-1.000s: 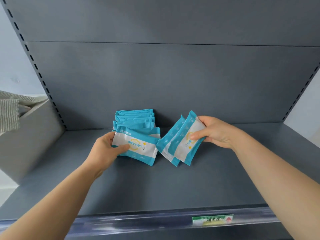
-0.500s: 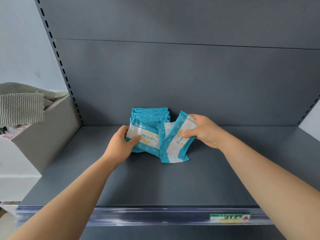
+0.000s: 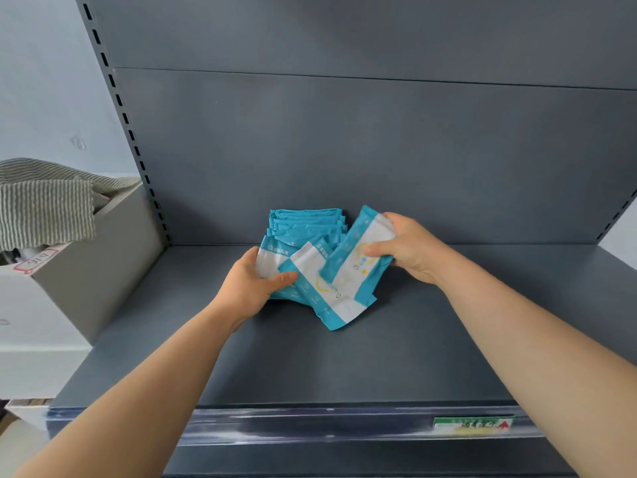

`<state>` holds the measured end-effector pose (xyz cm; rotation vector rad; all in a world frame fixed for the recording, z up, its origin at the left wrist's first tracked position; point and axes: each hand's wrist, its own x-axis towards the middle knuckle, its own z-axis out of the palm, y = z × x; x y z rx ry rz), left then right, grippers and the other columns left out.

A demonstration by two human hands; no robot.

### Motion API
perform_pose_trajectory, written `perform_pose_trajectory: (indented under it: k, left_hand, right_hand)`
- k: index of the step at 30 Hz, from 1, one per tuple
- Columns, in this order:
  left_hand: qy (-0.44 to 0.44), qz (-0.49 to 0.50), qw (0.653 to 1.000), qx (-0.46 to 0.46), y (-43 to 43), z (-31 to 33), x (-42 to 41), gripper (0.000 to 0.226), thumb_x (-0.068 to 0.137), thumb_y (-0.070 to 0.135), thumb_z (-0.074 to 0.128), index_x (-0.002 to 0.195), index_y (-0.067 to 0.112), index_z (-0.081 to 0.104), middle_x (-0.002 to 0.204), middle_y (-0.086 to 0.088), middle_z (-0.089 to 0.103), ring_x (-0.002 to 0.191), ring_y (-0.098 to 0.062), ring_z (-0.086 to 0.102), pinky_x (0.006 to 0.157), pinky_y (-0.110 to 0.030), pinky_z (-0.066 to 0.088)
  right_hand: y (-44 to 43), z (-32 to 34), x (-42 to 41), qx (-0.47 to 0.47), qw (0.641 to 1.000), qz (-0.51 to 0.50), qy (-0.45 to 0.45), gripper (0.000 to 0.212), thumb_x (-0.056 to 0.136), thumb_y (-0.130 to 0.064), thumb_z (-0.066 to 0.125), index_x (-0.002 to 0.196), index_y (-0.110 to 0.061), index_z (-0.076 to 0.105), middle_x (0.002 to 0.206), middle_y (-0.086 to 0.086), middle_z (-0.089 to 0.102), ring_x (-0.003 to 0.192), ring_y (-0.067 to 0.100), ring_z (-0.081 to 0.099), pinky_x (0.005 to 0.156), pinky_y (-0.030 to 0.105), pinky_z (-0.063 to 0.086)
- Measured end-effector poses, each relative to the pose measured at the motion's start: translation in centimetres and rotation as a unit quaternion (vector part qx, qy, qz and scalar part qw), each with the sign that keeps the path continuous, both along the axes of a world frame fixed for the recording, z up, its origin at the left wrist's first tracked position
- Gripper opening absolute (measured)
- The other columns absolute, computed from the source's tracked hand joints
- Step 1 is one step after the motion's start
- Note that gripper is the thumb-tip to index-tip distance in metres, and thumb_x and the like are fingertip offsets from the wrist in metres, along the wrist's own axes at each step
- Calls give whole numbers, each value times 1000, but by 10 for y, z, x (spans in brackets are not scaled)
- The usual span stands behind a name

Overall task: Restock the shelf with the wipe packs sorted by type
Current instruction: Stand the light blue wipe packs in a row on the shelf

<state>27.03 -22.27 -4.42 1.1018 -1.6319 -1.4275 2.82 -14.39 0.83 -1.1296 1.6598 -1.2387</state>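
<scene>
On the dark grey shelf (image 3: 344, 360), close against its back panel (image 3: 344, 150), a row of teal wipe packs (image 3: 303, 220) is stood on edge, and the front pack (image 3: 270, 258) is gripped by the left hand (image 3: 253, 288). A tilted pack (image 3: 358, 257) is pinched in the right hand (image 3: 412, 251), overlapping a third pack (image 3: 332, 300) laid slanting on the shelf between the two hands. Off to the left, a cardboard box (image 3: 103, 257) draped with striped cloth (image 3: 44, 212) is seen by a pale wall (image 3: 41, 98), and a green price tag (image 3: 472, 425) is held in the front strip.
</scene>
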Motion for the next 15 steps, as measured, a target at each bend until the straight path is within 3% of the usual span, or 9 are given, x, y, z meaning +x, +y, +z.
perform_pose_trajectory:
  k: [8, 11, 15]
  left_hand:
    - [-43, -44, 998, 0, -2, -7, 9, 34, 87, 15, 69, 114, 23, 50, 109, 4, 69, 99, -13, 68, 90, -41, 55]
    - [-46, -40, 998, -1, 0, -6, 8, 32, 88, 15, 67, 113, 23, 49, 110, 5, 68, 99, -12, 67, 90, -41, 55]
    - [-51, -13, 999, -8, 0, -7, 6, 32, 86, 17, 70, 111, 22, 51, 109, 5, 68, 98, -13, 67, 86, -41, 57]
  right_hand:
    - [22, -16, -22, 86, 995, -46, 19, 28, 80, 0, 71, 106, -2, 62, 98, 8, 74, 90, 21, 71, 84, 41, 57]
    - [24, -11, -20, 45, 994, -73, -69, 19, 88, 4, 56, 105, -2, 59, 108, 15, 70, 96, 25, 69, 81, 38, 57]
    - [31, 1, -23, 15, 984, -74, -164, 28, 88, 10, 43, 110, 0, 57, 112, 19, 67, 100, 28, 67, 76, 34, 58]
